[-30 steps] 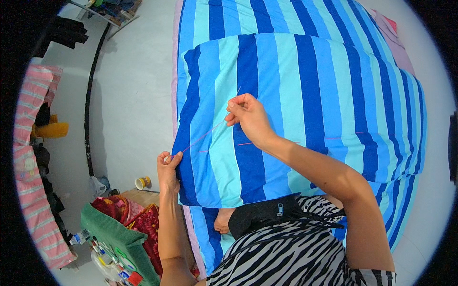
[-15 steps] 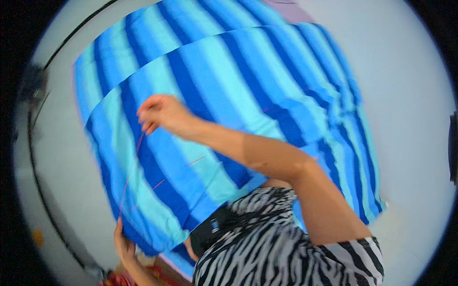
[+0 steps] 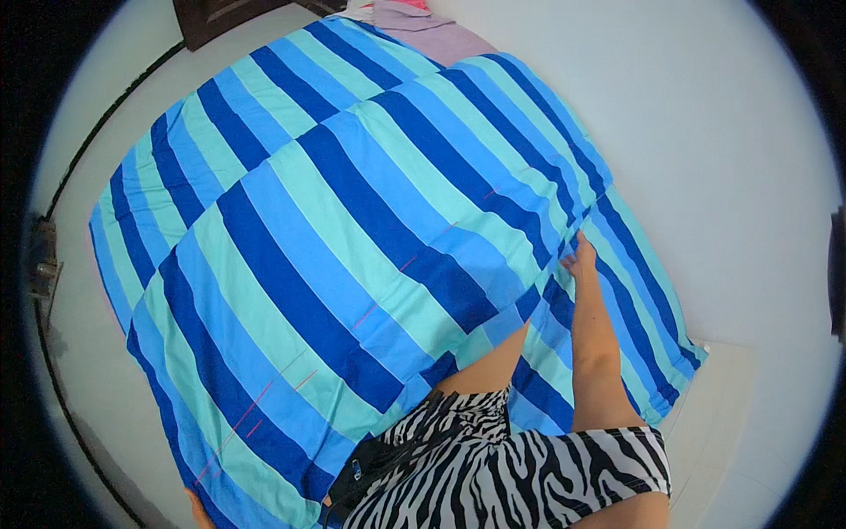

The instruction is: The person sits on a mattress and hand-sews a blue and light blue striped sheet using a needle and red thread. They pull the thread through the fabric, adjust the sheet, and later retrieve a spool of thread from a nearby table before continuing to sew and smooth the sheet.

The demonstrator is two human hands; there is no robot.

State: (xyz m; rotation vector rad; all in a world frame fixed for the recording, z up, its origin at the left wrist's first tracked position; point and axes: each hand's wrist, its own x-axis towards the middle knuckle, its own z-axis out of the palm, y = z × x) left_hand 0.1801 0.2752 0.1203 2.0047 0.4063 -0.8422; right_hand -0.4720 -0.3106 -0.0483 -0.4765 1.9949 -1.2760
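A large quilt with dark blue, light blue and aqua stripes spreads before me and over my legs. Long stitches of red thread cross it diagonally, from the lower left toward the upper right. My right hand is at the quilt's gathered right side, its fingers closed on a fold of the cloth. At the lower left, my left hand touches the quilt's edge; only part of it shows, and its fingers are mostly hidden. I cannot make out a needle.
A pale wall rises close on the right. Behind the quilt lie a mauve cloth and a dark brown wooden piece of furniture. Light floor tiles show at the lower right. A black line runs along the left side.
My right hand has left the raised spot at the left, where thread stretched from it, and now grips the quilt at the right. My left hand sits lower, mostly out of view.
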